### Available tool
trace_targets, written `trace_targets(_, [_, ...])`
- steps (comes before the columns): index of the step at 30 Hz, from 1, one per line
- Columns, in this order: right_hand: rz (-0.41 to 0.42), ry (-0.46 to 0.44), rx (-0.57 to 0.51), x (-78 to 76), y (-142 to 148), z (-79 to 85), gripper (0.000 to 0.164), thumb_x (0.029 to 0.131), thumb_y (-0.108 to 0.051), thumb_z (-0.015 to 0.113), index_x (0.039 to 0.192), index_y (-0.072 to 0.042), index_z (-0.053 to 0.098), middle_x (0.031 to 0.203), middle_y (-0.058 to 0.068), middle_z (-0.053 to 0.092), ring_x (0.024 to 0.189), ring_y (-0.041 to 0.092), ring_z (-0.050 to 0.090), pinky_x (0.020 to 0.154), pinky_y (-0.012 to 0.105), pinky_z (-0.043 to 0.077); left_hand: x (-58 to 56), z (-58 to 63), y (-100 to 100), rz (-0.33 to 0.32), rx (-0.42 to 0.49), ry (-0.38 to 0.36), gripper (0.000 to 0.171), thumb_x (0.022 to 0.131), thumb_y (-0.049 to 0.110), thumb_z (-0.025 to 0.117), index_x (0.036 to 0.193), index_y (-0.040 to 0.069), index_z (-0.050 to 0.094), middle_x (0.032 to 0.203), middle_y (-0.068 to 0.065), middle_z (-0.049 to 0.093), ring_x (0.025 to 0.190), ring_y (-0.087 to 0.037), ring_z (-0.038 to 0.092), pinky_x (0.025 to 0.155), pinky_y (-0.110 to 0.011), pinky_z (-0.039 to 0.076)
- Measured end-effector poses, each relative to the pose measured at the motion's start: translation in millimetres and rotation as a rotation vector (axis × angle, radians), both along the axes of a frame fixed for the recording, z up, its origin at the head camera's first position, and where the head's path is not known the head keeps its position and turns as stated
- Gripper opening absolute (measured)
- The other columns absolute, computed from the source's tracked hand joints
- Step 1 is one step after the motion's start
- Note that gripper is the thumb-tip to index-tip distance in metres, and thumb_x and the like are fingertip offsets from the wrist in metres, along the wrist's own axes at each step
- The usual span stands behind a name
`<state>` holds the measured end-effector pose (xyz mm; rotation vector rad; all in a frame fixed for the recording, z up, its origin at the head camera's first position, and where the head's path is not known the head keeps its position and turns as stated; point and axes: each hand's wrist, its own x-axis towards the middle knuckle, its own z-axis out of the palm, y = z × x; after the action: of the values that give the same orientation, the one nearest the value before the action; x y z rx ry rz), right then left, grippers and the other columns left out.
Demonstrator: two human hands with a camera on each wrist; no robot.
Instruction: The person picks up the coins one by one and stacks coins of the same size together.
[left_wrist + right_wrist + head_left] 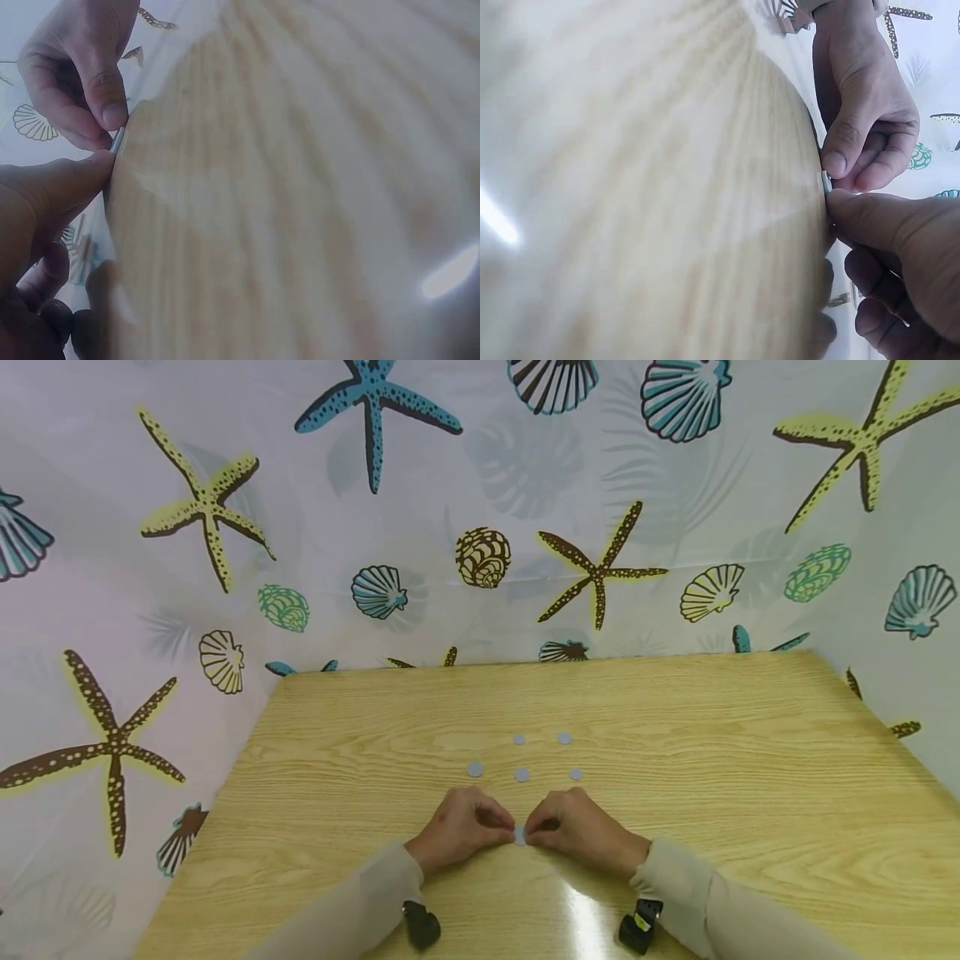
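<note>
A small flat, pale grey disc (520,835) lies low over the wooden table between the two hands. From its left side my left hand (463,828) pinches its edge with thumb and forefinger. My right hand (583,831) does the same from the right, so only a sliver of the disc shows. Seen edge-on in the left wrist view, the disc (118,140) sits between both sets of fingertips, right at the tabletop. In the right wrist view the disc (826,181) is also mostly covered by fingertips.
Beyond the hands, several similar grey discs lie flat on the table (360,718): a row of three, with a disc (522,774) in its middle, and two farther back, including a disc (565,738). A patterned cloth (420,527) hangs behind the table and along its sides.
</note>
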<state>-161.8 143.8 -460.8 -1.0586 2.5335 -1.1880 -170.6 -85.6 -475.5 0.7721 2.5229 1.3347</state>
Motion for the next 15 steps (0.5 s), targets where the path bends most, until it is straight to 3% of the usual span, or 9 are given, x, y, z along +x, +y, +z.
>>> trace_targets(15, [0.015, 0.03, 0.011, 11.0, -14, -0.1, 0.006, 0.086, -0.006, 0.077, 0.092, -0.007, 0.078, 0.094, 0.001, 0.076, 0.088, 0.01, 0.068, 0.077, 0.023, 0.053, 9.3, 0.9, -15, -0.005, -0.017, -0.027, 0.01, 0.081, 0.017, 0.084, 0.089, 0.017, 0.079, 0.085, 0.016, 0.07, 0.083, -0.006, 0.055, 0.076, -0.026, 0.044])
